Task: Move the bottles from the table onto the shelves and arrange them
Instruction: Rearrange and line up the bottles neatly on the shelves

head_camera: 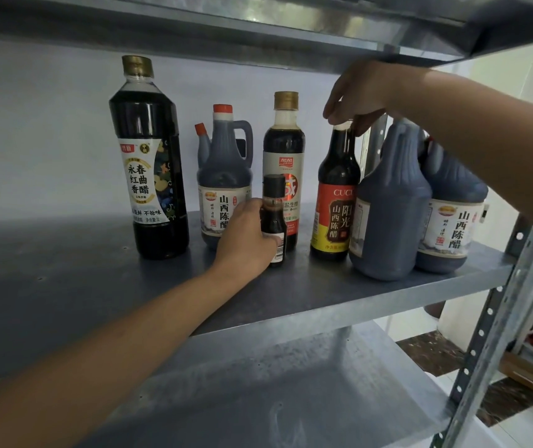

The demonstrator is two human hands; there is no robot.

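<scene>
Tall bottle [148, 156]: 永春红曲香醋. Left jug [224, 189] and right jug [452, 221]: 山西陈醋. Brown bottle [337, 195]: CUC…, 阳光 山西陈醋. Middle bottle [286, 150]: 加加, …盐生抽.

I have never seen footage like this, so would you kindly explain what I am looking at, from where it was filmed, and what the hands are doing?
This is a single picture from a wide-angle camera worn on a person's head, looking forward and down, so the two bare arms are the wearer's own. No machine is involved.

In front is a grey metal shelf carrying seven dark sauce and vinegar bottles in a loose row. The left hand has its grip around a small dark bottle standing at the front. The right hand reaches in from above and pinches the top of a red-and-yellow-labelled bottle. Two big jugs stand at the right end, a tall bottle at the left.
</scene>
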